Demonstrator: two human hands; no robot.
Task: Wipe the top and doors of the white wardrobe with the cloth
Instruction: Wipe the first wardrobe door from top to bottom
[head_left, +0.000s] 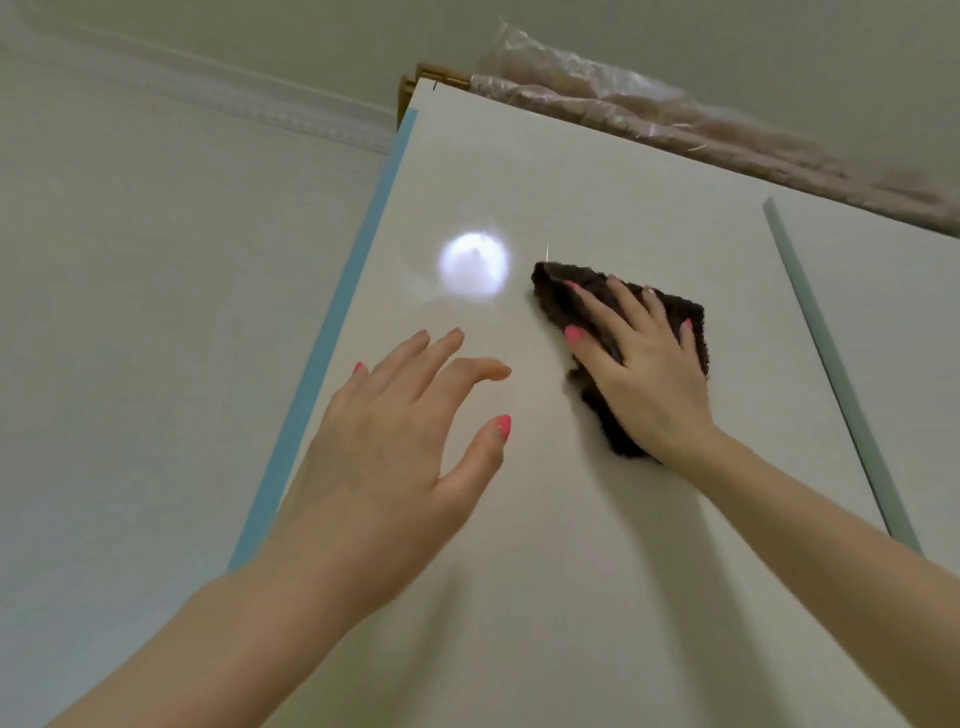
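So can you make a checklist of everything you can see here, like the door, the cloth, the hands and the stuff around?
Surface: white wardrobe door, glossy, with a bright light reflection.
Job's things: dark brown cloth flat against the door.
Clutter: plastic-wrapped bundle on top of the wardrobe.
Hands: right hand presses the cloth with straight fingers; left hand open, holding nothing.
Cables: nothing seen.
Surroundings: blue edge strip at the door's left side, pale wall, ceiling moulding.
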